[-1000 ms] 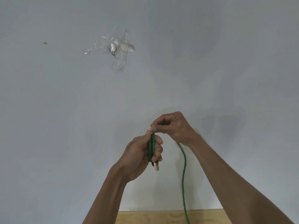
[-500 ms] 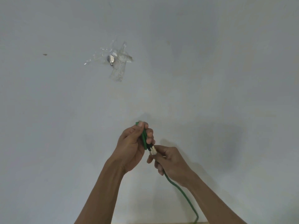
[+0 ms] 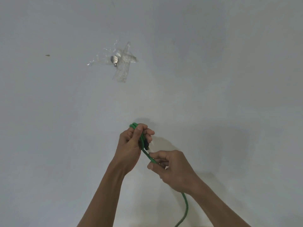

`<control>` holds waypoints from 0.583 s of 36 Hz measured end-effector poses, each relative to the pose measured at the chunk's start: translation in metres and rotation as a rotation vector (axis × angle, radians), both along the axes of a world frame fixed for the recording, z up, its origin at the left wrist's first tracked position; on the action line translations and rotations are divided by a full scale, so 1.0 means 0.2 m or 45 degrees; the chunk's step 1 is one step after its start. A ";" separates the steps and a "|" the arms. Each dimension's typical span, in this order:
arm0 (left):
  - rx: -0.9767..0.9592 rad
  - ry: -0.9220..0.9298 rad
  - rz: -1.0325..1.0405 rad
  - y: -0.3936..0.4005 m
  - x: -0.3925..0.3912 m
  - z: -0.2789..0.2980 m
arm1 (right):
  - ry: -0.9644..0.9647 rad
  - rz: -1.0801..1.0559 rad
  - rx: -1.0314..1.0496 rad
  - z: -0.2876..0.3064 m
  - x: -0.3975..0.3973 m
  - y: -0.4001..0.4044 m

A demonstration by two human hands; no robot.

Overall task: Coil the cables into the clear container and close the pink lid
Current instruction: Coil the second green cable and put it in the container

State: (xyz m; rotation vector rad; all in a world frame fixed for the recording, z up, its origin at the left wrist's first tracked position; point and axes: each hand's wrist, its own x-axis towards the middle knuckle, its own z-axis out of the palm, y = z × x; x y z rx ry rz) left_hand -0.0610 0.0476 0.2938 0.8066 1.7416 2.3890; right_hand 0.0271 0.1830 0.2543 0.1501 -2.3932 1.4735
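Head view, both hands raised in front of a pale grey wall (image 3: 213,79). We see the left hand (image 3: 131,146) clenched around a small bundle of green cable (image 3: 142,138): a loop end sticks out above the thumb, and the strands run down through the fist. A dark plug end with a pale tip shows just below the left fingers (image 3: 150,132), between the two hands.

The right hand (image 3: 172,169) sits lower and to the right, just beside the left. Its thumb and forefinger pinch the same cable where it leaves the bundle; the other right fingers are curled in. From under the right wrist the cable drops, curves and leaves the picture at the bottom edge.

So the cable is off any surface here, held in the air by both hands, partly coiled in the left.

On the wall, up and left of the hands, we note a small metal piece under crumpled clear tape (image 3: 121,63), and a tiny dark mark (image 3: 47,55) further left
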 end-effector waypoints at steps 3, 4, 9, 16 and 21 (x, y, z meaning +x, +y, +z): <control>-0.062 -0.009 -0.028 -0.02 -0.01 -0.02 | 0.057 -0.016 0.188 0.05 0.01 0.01; -0.078 -0.013 -0.053 -0.03 -0.01 -0.02 | 0.066 -0.011 0.246 0.07 0.01 0.02; -0.265 0.026 -0.143 -0.07 0.00 -0.02 | 0.139 0.079 0.485 0.21 0.00 0.07; -0.538 -0.006 -0.271 -0.08 0.06 -0.03 | 0.186 0.170 0.497 0.37 -0.08 0.13; -0.514 -0.136 -0.379 -0.04 0.14 -0.05 | 0.156 0.294 0.400 0.44 -0.12 0.15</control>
